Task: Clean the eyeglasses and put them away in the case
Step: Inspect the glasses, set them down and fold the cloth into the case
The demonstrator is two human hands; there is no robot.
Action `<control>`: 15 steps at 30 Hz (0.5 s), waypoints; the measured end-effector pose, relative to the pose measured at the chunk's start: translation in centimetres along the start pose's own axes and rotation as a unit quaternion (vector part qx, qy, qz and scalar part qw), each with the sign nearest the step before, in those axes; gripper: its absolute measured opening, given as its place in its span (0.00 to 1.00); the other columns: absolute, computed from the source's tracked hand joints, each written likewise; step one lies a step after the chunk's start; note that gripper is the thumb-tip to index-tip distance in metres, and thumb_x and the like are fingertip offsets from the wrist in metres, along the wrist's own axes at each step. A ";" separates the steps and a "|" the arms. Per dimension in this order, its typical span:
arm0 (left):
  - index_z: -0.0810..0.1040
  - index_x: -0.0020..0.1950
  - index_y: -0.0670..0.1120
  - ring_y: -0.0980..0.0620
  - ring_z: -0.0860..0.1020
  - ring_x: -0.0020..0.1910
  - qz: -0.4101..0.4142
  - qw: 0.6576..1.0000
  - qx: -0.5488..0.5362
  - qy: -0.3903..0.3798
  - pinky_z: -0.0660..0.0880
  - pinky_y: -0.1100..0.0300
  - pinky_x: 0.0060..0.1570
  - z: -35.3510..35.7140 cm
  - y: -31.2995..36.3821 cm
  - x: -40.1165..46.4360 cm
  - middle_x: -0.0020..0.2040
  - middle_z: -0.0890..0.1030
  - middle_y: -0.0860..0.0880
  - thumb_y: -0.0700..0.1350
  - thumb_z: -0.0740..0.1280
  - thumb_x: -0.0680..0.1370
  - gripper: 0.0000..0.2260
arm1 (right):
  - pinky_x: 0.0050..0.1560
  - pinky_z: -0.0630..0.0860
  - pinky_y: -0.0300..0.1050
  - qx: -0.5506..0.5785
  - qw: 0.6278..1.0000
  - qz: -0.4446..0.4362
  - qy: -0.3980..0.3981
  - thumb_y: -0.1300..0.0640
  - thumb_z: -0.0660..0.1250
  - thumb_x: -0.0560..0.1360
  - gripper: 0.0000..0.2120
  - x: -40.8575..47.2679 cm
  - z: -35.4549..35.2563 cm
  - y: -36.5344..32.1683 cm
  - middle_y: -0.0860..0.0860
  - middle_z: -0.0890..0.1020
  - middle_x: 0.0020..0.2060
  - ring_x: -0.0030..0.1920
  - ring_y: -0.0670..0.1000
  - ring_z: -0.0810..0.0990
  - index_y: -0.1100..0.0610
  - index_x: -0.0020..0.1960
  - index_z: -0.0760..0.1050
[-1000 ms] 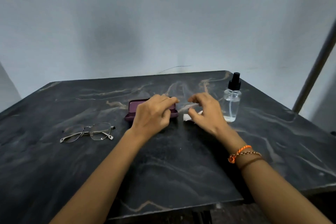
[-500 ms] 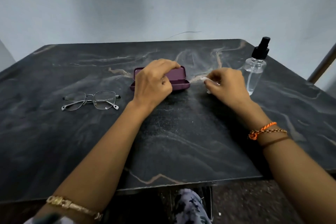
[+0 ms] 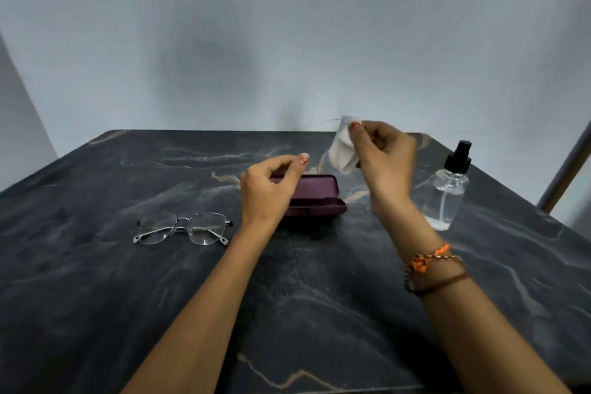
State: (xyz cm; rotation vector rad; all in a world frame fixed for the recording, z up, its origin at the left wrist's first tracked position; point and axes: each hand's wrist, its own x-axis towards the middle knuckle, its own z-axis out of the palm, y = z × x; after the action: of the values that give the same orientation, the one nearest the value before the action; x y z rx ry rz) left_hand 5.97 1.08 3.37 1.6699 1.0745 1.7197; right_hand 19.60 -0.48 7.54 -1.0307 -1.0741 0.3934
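A: Why is the right hand (image 3: 382,157) raised?
B: Its grip pinches a small white cleaning cloth (image 3: 343,150), lifted off the dark marbled surface (image 3: 319,297), likely to shake it out.
A: And the left hand (image 3: 268,192)?
B: Loosely curled, holding nothing, hovering at the open maroon hard case (image 3: 315,198).
A: The thin metal-framed eyeglasses (image 3: 182,229)?
B: Untouched, lying left of the case; the clear spray bottle with black nozzle (image 3: 447,192) stands right, within reach.

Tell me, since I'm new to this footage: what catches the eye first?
The right hand, raised above the table, pinches a small white cloth. Below it, the left hand hovers over a maroon case. The eyeglasses lie untouched at left; a spray bottle stands at right.
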 end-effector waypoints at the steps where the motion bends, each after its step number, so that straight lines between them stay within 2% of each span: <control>1: 0.81 0.39 0.55 0.56 0.81 0.43 -0.042 0.998 -0.042 -0.010 0.78 0.55 0.48 0.0 0.1 0.0 0.39 0.83 0.53 0.50 0.70 0.71 0.02 | 0.39 0.76 0.49 0.014 1.000 0.024 0.005 0.59 0.66 0.73 0.08 -0.1 0.6 0.5 0.51 0.79 0.31 0.36 0.51 0.78 0.55 0.35 0.77; 3: 0.81 0.36 0.56 0.53 0.81 0.44 -0.091 0.991 -0.090 -0.029 0.78 0.49 0.50 0.0 0.2 0.0 0.38 0.84 0.53 0.55 0.70 0.67 0.05 | 0.42 0.78 0.50 0.037 0.996 0.079 0.007 0.59 0.67 0.74 0.09 -0.6 1.2 1.7 0.51 0.80 0.32 0.37 0.52 0.80 0.54 0.35 0.77; 5: 0.82 0.34 0.56 0.53 0.82 0.43 -0.107 0.988 -0.103 -0.039 0.79 0.50 0.49 0.1 0.4 0.0 0.36 0.84 0.55 0.58 0.70 0.64 0.07 | 0.42 0.80 0.51 0.051 0.993 0.109 -0.006 0.60 0.67 0.73 0.09 -1.0 1.2 2.6 0.51 0.81 0.32 0.36 0.51 0.81 0.53 0.35 0.77; 8: 0.81 0.35 0.53 0.53 0.81 0.41 -0.146 0.981 -0.126 -0.033 0.80 0.59 0.41 0.4 0.5 0.2 0.36 0.83 0.54 0.53 0.69 0.69 0.06 | 0.42 0.80 0.50 0.052 0.992 0.113 -0.011 0.60 0.67 0.73 0.08 -1.3 1.0 3.2 0.51 0.81 0.32 0.36 0.50 0.81 0.53 0.36 0.78; 10: 0.81 0.37 0.47 0.54 0.81 0.36 -0.195 0.968 -0.157 -0.025 0.79 0.65 0.35 0.4 0.5 0.3 0.35 0.83 0.50 0.52 0.67 0.73 0.10 | 0.39 0.80 0.45 0.070 0.990 0.118 -0.006 0.61 0.67 0.73 0.06 -1.4 0.8 3.1 0.50 0.81 0.32 0.35 0.48 0.80 0.54 0.38 0.78; 12: 0.81 0.38 0.43 0.53 0.81 0.33 -0.233 0.955 -0.181 -0.031 0.78 0.66 0.31 0.3 0.5 0.3 0.35 0.83 0.47 0.53 0.64 0.74 0.15 | 0.36 0.79 0.42 0.088 0.989 0.122 -0.002 0.61 0.68 0.73 0.05 -1.5 0.7 3.1 0.51 0.80 0.32 0.34 0.47 0.79 0.56 0.38 0.79; 15: 0.81 0.40 0.41 0.51 0.83 0.35 -0.253 0.945 -0.200 -0.051 0.80 0.65 0.34 0.4 0.9 0.1 0.36 0.83 0.44 0.54 0.64 0.75 0.17 | 0.34 0.79 0.42 0.087 0.989 0.113 -0.023 0.61 0.69 0.72 0.04 -1.8 0.8 3.0 0.52 0.80 0.31 0.32 0.47 0.79 0.56 0.39 0.80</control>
State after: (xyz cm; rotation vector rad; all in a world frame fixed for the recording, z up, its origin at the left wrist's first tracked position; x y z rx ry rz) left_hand 6.51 0.77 4.10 1.0980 0.9259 1.3820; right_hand 18.64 0.16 4.11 -0.9938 -0.9483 0.6862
